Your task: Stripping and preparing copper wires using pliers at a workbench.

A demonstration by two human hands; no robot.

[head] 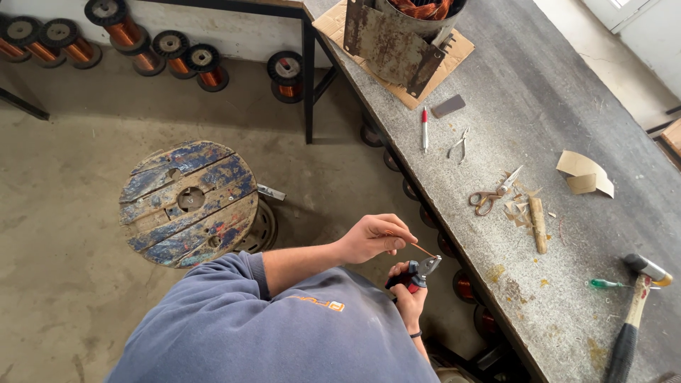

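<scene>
Grey and scuffed, the long workbench [567, 106] is running along one side of a concrete-floored workshop, and everything else is easiest to place against it. Just off its near edge, a person in a blue-grey sweatshirt is working with both hands. Which hand is which is hard to tell from above; the left hand [374, 237], as I read it, is pinching the end of a thin copper wire [423, 250] between thumb and fingertips, closed tight on it. The right hand [409, 294] is sitting just below, wrapped firmly around the red and black handles of a pair of pliers [422, 271], whose metal nose is pointing up toward the bench edge and meeting the wire's free end.

On the bench itself, scissors [491, 195] are lying among paper scraps, with a wooden dowel [538, 224] beside them. A hammer [636, 305] and a green-handled screwdriver [607, 284] are resting at the near end. At the far end a rusty motor housing [397, 35] is standing on cardboard. Away from the bench, a paint-streaked wooden cable reel [190, 202] is lying flat on the floor, and copper wire spools [120, 28] are lining the wall.
</scene>
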